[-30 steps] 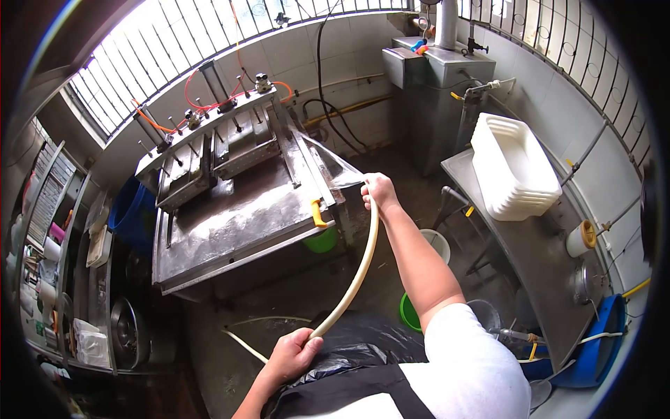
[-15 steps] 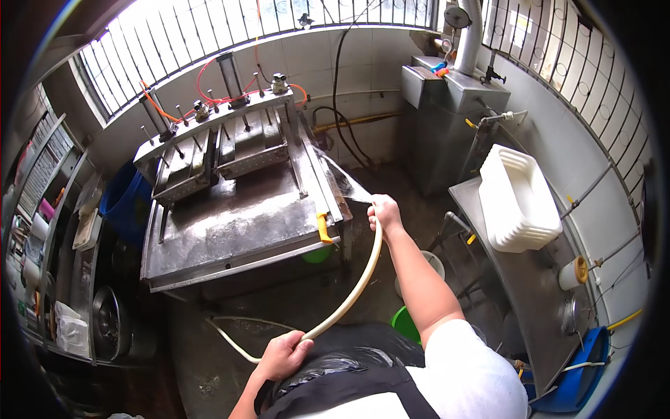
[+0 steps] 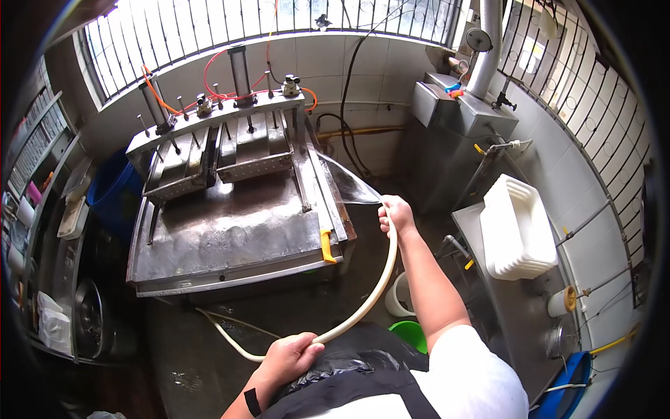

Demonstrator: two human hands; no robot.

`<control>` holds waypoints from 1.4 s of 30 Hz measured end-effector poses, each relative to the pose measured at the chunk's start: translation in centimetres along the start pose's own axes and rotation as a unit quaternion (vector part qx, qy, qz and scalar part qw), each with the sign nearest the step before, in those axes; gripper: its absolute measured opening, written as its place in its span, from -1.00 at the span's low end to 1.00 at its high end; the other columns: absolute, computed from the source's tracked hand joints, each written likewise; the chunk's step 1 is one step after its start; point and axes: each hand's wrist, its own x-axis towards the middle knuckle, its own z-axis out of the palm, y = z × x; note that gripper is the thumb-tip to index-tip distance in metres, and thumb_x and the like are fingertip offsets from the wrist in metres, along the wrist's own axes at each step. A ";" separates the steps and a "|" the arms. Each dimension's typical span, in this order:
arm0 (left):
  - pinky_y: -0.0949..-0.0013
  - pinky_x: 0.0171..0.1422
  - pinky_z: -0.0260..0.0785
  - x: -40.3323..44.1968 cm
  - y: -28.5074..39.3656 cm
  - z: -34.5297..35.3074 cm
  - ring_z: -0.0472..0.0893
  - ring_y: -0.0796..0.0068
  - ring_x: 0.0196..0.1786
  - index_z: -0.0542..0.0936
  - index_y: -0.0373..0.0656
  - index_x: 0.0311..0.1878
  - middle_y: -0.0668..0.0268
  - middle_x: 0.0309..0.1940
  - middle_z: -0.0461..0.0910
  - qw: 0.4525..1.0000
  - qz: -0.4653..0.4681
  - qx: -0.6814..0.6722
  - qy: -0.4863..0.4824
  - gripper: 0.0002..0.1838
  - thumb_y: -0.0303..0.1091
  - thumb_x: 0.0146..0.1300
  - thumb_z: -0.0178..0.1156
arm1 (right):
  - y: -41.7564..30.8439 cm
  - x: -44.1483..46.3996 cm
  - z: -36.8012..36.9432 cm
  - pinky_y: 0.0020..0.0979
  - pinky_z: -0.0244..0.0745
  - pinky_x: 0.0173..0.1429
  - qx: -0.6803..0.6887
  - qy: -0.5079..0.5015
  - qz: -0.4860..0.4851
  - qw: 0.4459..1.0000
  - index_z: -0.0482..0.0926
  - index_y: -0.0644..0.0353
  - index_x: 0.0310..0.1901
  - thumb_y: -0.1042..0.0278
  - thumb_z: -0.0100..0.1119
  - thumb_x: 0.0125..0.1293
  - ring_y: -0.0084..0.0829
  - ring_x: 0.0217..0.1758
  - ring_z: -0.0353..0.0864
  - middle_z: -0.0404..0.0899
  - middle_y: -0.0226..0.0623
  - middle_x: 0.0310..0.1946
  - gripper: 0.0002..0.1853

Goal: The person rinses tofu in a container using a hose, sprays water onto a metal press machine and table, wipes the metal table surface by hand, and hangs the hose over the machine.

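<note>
Pale hose (image 3: 370, 305): held in both hands in front of the person, bowed between them in one continuous curve. The right hand (image 3: 396, 214) is forward, at the outlet end; its fingers are closed around the hose, with no gap visible. The left hand (image 3: 292, 355) is near the waist, gripping the hose further back; the thumb lies along the top, and the fingers on the underside are largely hidden. Behind the left hand, the hose loops down to the wet floor (image 3: 185, 342).

A fanned spray of water (image 3: 352, 187) leaves the outlet beside the right hand and meets the right edge of the steel bench (image 3: 230, 241). The bench surface is wet and reflective. A yellow handle (image 3: 326, 246) stands at its near right corner, below the spray. Two perforated metal trays (image 3: 255, 169) sit side by side toward the rear of this bench, beneath a crossbar (image 3: 216, 115) fitted with upright cylinders and orange tubing.

To the right, a stack of white tubs (image 3: 516, 230) rests tilted in view on a side bench (image 3: 527, 304). A white bucket (image 3: 398, 297) and a green basin (image 3: 410, 335) are beneath the right forearm as viewed. A blue barrel (image 3: 115, 192) stands left of the steel bench.
</note>
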 end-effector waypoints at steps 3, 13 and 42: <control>0.26 -0.27 0.47 1.9 1.3 0.3 0.60 0.31 -0.44 0.70 -0.24 -0.10 0.16 -0.50 0.57 0.999 -0.048 -0.013 -0.021 -0.75 -0.21 0.51 0.32 | -0.7 1.5 -0.5 -0.44 0.23 -0.66 0.021 -0.010 -0.004 1.000 0.48 0.04 -0.31 0.29 0.00 0.51 -0.57 -0.71 0.31 0.42 -0.37 -0.56 -0.82; 0.28 -0.24 0.51 8.5 6.2 4.4 0.65 0.33 -0.41 0.74 -0.27 -0.07 0.17 -0.46 0.67 0.993 -0.116 -0.003 0.012 -0.66 -0.12 0.48 0.36 | -0.8 8.6 -6.1 -0.44 0.28 -0.63 0.030 -0.032 -0.003 0.999 0.50 0.10 -0.07 0.27 0.04 0.52 -0.56 -0.68 0.34 0.48 -0.34 -0.52 -0.87; 0.31 -0.18 0.51 11.6 10.6 11.4 0.66 0.42 -0.32 0.75 -0.31 -0.06 0.18 -0.39 0.71 0.974 -0.219 -0.011 0.049 -0.64 -0.13 0.46 0.37 | -1.5 11.1 -10.8 -0.48 0.26 -0.66 0.024 0.001 0.021 0.999 0.50 0.08 -0.02 0.28 0.02 0.55 -0.60 -0.71 0.35 0.49 -0.41 -0.54 -0.87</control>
